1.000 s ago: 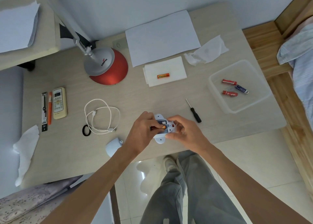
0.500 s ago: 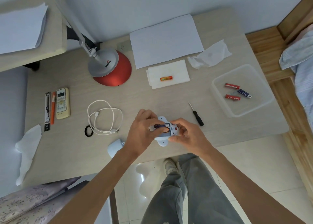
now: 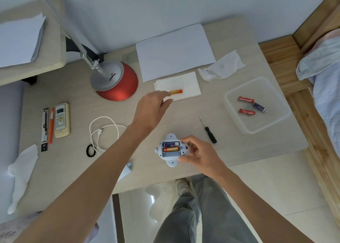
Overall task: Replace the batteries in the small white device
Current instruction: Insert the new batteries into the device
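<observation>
The small white device (image 3: 170, 160) lies near the desk's front edge with its battery bay uncovered; a purple battery and an orange battery sit inside. My right hand (image 3: 199, 153) grips its right side with curled fingers and thumb. My left hand (image 3: 153, 107) is stretched out over the desk, fingers relaxed and holding nothing, its fingertips at the left end of an orange battery (image 3: 176, 91) lying on a folded white tissue (image 3: 189, 87). A white cover piece (image 3: 126, 170) shows partly from under my left forearm.
A clear plastic tray (image 3: 276, 95) at the right holds two red batteries and a blue one. A small black screwdriver (image 3: 208, 130) lies right of the device. A red lamp base (image 3: 117, 80), white cable (image 3: 103, 130), remote (image 3: 62, 120), paper sheet (image 3: 174, 51) and crumpled tissues are around.
My left hand left the device and reached forward to the orange battery on the tissue. The device's bay now shows a purple and an orange battery. My right hand still holds the device.
</observation>
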### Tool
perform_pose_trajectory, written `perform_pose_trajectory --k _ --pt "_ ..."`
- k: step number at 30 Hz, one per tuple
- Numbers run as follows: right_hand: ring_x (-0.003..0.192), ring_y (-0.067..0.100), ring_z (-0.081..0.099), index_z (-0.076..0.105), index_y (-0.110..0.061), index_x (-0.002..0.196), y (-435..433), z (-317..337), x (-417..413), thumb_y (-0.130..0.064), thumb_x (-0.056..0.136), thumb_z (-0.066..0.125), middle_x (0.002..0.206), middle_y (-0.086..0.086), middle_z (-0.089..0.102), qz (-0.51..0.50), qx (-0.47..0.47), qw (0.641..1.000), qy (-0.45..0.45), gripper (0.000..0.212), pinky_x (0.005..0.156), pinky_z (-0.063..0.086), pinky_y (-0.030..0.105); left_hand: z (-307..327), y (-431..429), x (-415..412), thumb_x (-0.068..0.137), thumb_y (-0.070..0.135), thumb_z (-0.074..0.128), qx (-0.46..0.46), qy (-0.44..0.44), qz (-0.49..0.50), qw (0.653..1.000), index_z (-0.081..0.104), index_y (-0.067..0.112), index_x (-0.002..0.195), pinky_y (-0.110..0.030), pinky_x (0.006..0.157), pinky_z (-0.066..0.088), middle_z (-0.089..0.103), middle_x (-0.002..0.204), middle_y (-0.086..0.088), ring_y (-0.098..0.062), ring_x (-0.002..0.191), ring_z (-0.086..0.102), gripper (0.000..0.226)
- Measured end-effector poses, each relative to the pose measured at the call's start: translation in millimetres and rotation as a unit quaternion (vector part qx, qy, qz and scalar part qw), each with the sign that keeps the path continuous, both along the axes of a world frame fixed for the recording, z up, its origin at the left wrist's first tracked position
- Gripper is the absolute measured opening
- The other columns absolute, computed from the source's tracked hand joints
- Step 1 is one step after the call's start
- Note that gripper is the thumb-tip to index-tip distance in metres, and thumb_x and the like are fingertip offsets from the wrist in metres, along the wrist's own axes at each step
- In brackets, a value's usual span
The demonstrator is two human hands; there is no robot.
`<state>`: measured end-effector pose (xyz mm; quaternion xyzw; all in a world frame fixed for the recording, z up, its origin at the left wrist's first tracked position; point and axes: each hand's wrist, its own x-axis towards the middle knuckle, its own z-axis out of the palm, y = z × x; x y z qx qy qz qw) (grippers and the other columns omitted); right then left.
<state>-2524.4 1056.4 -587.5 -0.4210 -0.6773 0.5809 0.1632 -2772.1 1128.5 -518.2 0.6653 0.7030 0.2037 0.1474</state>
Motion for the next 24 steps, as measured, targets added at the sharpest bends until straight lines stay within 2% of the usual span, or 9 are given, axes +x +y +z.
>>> perform_pose_trajectory --k 4,6,8,11,14,21,24 --pt "0.075 0.021 0.057 0.065 -0.029 0.124 0 1 -1 -0.033 0.085 0.089 0.100 -0.011 0.070 0.000 -0.003 1.000 0.005 0.045 0.069 0.054 0.039 -14 33 2 0.105 0.027 0.070 -0.029 0.060 -0.070 0.995 0.067 0.016 0.143 -0.050 0.083 0.059 0.063 0.123 -0.006 -0.029 0.108 0.066 0.039" --pt "0.075 0.020 0.056 0.065 -0.031 0.123 -1 0 -1 -0.033 0.085 0.089 0.100 -0.009 0.070 -0.002 -0.006 1.000 0.007 0.045 0.069 0.053 0.037 -19 45 4 0.105 0.021 0.070 -0.036 0.091 -0.094 0.991 0.065 0.015 0.145 -0.050 0.087 0.060 0.061 0.131 -0.009 -0.030 0.119 0.063 0.042" --pt "0.073 0.013 0.054 0.064 -0.030 0.124 -1 -2 -1 -0.034 0.085 0.089 0.099 -0.010 0.069 -0.006 -0.006 1.000 0.008 0.046 0.067 0.051 0.030 -25 55 5 0.104 0.018 0.070 -0.049 0.124 -0.112 0.985 0.066 0.018 0.145 -0.050 0.087 0.060 0.061 0.134 -0.010 -0.032 0.124 0.061 0.040" --pt "0.075 0.008 0.054 0.065 -0.029 0.126 -1 -2 -2 -0.034 0.085 0.089 0.099 -0.013 0.068 -0.009 -0.008 1.000 0.005 0.047 0.069 0.050 0.024 -35 61 3 0.106 0.017 0.067 -0.062 0.152 -0.139 0.977 0.068 0.021 0.140 -0.047 0.077 0.058 0.063 0.127 -0.008 -0.032 0.118 0.061 0.034" --pt "0.076 0.015 0.057 0.065 -0.029 0.127 -2 -1 -2 -0.035 0.086 0.088 0.099 -0.013 0.068 -0.008 -0.007 1.000 0.004 0.047 0.070 0.054 0.030 -40 64 1 0.106 0.014 0.065 -0.051 0.161 -0.143 0.975 0.070 0.020 0.133 -0.044 0.069 0.056 0.063 0.118 -0.006 -0.030 0.111 0.060 0.028" --pt "0.078 0.020 0.058 0.064 -0.033 0.129 -1 -4 -1 -0.037 0.085 0.088 0.100 -0.007 0.068 -0.004 -0.011 1.000 -0.007 0.049 0.072 0.055 0.037 -48 69 0 0.101 0.001 0.068 -0.049 0.173 -0.147 0.973 0.070 0.016 0.128 -0.046 0.064 0.059 0.060 0.111 -0.005 -0.027 0.104 0.059 0.031" --pt "0.077 0.022 0.057 0.064 -0.032 0.128 0 -3 -1 -0.034 0.085 0.088 0.098 -0.003 0.068 -0.005 -0.019 1.000 0.001 0.049 0.072 0.054 0.039 -44 68 1 0.102 0.002 0.066 -0.065 0.166 -0.147 0.973 0.068 0.014 0.129 -0.050 0.068 0.060 0.059 0.113 -0.005 -0.028 0.106 0.057 0.029"
